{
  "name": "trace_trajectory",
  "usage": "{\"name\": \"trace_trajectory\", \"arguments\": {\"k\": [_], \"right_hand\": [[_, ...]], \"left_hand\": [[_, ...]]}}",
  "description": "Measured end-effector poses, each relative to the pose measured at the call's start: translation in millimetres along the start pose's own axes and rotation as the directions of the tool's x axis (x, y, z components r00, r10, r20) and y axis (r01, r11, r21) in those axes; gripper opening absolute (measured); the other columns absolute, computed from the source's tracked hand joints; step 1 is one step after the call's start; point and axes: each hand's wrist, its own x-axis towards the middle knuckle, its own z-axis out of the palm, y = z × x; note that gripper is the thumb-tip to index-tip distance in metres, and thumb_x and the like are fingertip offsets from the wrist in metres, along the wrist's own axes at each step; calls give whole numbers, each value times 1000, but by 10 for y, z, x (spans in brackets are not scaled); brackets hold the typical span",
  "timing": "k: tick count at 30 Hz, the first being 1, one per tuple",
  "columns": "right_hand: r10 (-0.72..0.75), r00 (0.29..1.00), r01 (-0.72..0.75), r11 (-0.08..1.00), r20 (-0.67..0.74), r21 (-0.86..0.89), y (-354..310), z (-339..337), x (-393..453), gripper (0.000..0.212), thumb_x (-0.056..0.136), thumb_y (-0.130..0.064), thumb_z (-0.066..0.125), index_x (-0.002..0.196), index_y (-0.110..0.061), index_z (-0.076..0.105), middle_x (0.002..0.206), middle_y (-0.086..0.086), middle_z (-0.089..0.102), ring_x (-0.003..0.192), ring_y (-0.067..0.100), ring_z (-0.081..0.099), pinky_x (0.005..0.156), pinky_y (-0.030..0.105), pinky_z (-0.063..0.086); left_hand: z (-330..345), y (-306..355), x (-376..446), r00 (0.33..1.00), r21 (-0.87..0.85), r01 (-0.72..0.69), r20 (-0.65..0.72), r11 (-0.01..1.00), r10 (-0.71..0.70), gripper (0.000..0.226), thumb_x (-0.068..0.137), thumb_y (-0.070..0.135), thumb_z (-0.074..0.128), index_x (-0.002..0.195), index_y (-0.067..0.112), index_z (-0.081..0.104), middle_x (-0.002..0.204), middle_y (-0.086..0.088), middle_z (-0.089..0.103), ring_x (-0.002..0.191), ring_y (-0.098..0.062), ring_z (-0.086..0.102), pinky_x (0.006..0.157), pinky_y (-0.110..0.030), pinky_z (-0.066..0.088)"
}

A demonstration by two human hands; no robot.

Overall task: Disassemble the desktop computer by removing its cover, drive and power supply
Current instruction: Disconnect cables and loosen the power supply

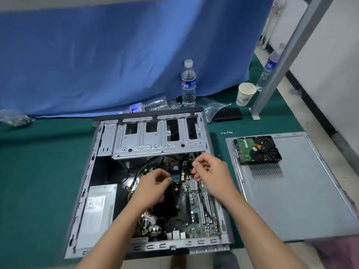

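Note:
The desktop case (91, 171) lies open on its side on a green mat. Inside are the motherboard (196, 206), a grey drive cage (159, 138) at the far end and the silver power supply (99, 206) at the near left. My left hand (153, 185) pinches a striped multi-coloured cable connector (175, 178) above the board. My right hand (210, 171) hovers just right of it, fingers loosely curled, holding nothing that I can see. The removed grey cover (295, 200) lies to the right of the case, with the hard drive (257, 149) resting circuit side up on its far corner.
Three small screws (226, 133) lie on the mat beyond the cover. Behind the case stand a water bottle (188, 82), a paper cup (245, 93), a second bottle (269, 68), plastic bags and a black pouch (228, 114). A grey metal post (287, 55) rises at the right.

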Motion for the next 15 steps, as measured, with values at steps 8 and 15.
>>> {"name": "trace_trajectory", "arguments": {"k": [8,15], "right_hand": [[63,984,5,925,166,-379,75,618,220,20,92,-15,53,109,-11,64,107,4,65,95,16,61,87,26,48],[94,994,-42,815,61,-577,147,956,483,22,93,-7,42,105,-1,59,107,17,58,99,32,58,78,34,46]], "left_hand": [[108,-329,250,985,430,-156,134,889,109,54,90,41,56,135,13,48,136,-4,51,125,-20,45,104,-31,35],[231,-470,383,989,619,-132,138,774,58,69,92,58,35,143,12,36,145,-8,42,136,-25,33,114,-36,20]]}}
